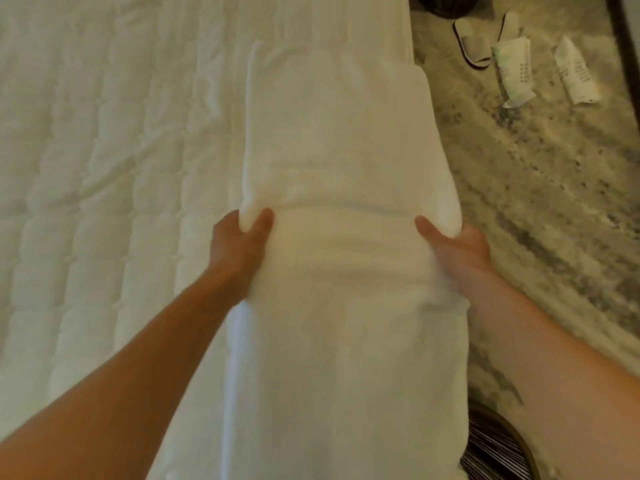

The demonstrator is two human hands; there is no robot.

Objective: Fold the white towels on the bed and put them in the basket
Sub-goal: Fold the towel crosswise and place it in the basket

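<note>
A long white towel (339,140) lies lengthwise along the right edge of the bed (86,168), folded into a narrow strip that runs from the far end toward me. My left hand (239,244) pinches its left edge at mid-length, thumb on top. My right hand (457,244) grips the right edge at the same height. The cloth between the two hands is lifted into a fold with ripples just below it. At the bottom right a round basket (498,445) with a dark striped inside shows partly, beside the bed.
The quilted white bed cover fills the left half of the view. A mottled grey-beige carpet (536,202) lies to the right. On it are a pair of slippers (481,39) and two wrapped white packets (512,74). A dark object sits at the top edge.
</note>
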